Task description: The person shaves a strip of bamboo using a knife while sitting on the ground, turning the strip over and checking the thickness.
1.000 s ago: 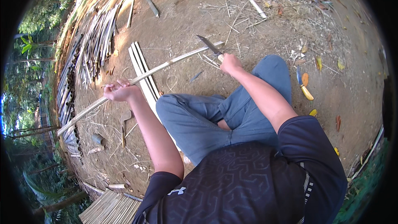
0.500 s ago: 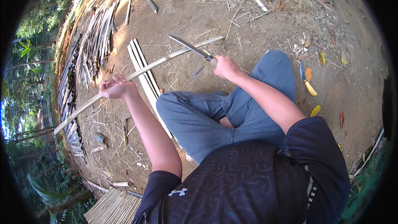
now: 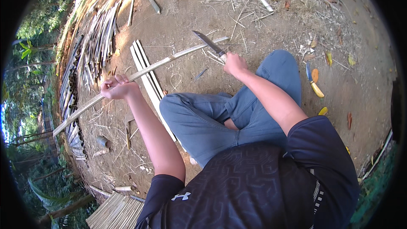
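Note:
A long, pale bamboo strip (image 3: 171, 57) slants from the lower left up to the right, ahead of my crossed legs. My left hand (image 3: 120, 87) is closed around it, left of its middle. In my right hand (image 3: 235, 64) is a knife (image 3: 212, 44), gripped by its light handle. The dark blade points up and to the left, in front of the strip's far end; whether it touches the strip I cannot tell. Beneath the held strip, several split bamboo strips (image 3: 149, 82) lie side by side on the ground, running toward my left knee.
A second knife (image 3: 314, 81) with a yellowish handle lies right of my knee. Bamboo pieces (image 3: 101, 38) are piled at the far left. A curved-blade tool (image 3: 128, 131) and a short tube (image 3: 102, 141) lie left of my forearm. A slatted bamboo mat (image 3: 116, 212) is at lower left.
My right hand has shifted right with the knife, and the blade now tilts more steeply along the strip's far end. My left hand and the strip have barely moved.

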Demonstrator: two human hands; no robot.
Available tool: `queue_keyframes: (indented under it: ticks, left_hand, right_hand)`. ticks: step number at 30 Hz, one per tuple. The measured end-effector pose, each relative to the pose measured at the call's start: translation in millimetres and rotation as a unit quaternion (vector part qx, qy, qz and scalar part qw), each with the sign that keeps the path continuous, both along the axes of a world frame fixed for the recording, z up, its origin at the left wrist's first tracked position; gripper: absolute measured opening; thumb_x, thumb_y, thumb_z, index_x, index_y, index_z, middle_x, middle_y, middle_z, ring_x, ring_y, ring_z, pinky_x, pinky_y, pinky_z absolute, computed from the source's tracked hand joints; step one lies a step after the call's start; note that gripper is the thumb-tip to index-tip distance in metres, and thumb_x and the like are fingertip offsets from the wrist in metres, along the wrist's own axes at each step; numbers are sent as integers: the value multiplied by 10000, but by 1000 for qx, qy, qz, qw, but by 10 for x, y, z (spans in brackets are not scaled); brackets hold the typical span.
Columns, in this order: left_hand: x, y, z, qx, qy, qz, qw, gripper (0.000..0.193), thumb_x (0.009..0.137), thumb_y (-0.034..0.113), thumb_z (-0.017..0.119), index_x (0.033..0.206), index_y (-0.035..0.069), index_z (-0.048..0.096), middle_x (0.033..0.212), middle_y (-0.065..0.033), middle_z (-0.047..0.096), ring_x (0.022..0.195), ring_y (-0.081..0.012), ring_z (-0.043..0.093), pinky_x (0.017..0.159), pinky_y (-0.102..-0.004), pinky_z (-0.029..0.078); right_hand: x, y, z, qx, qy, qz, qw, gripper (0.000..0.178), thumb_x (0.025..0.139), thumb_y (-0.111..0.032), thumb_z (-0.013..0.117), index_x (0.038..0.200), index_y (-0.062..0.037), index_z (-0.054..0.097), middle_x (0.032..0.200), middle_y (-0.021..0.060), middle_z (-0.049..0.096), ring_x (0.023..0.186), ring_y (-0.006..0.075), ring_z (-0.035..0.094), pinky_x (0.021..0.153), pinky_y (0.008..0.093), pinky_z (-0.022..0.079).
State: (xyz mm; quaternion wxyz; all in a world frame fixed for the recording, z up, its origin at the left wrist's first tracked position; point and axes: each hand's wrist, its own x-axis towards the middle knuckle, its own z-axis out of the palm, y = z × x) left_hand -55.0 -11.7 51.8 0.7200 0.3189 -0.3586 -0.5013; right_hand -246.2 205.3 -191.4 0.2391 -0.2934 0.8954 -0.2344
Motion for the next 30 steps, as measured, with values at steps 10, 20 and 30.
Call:
queue_keyframes:
  ticks: [10, 20, 30]
  left_hand:
    - [30, -8, 1, -22, 23, -21, 999, 224, 852, 249, 382, 658, 154, 320, 507, 26, 286, 378, -95, 237, 354, -268, 163]
    - [-127, 305, 106, -72, 29, -86, 993, 206, 895, 222, 387, 717, 121, 367, 606, 2, 327, 388, -102, 240, 339, -269, 208]
    - [117, 132, -3, -31, 22, -12, 999, 219, 890, 232, 375, 704, 121, 343, 561, 2, 302, 376, -110, 260, 339, -279, 198]
  right_hand:
    - [-247, -123, -317, 72, -70, -125, 987, 320, 803, -204, 691, 1099, -85, 693, 1147, 139, 696, 1102, 303, 661, 913, 410, 539]
    - [-290, -55, -423, 106, -58, -134, 984, 338, 808, -189, 661, 1134, -99, 677, 1174, 159, 679, 1115, 325, 648, 950, 425, 520]
    - [112, -102, -255, 56, -98, -162, 980, 359, 792, -194, 652, 1137, -95, 671, 1172, 162, 677, 1095, 329, 655, 928, 452, 525]
